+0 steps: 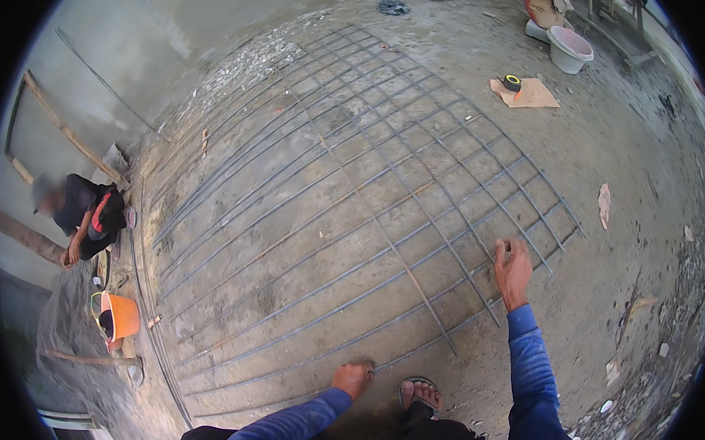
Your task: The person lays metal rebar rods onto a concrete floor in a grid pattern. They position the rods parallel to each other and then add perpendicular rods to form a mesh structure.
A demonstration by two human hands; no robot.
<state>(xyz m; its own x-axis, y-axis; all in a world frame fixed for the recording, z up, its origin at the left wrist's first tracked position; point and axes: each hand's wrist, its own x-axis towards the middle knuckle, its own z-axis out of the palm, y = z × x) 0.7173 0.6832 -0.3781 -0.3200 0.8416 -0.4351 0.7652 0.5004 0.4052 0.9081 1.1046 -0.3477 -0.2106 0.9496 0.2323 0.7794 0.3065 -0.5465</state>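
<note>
A grid of crossed steel rebar rods (386,166) lies on the ground in front of me, with long parallel rods running off to the left. My left hand (352,379) is closed around the nearest rebar rod (414,351), close to my sandalled foot. Farther forward and right, my right hand (513,273) is at the grid's right edge with its fingers curled. Whatever lies between those fingertips is too small to make out. A browner cross rod (383,229) lies over the parallel rods between my hands.
A person (89,216) crouches at the left near an orange bucket (120,318). Far right are a white bucket (570,50) and a tape measure (513,83) on cardboard (535,94). Loose rods (148,313) border the left side; rubble (253,66) lines the far wall.
</note>
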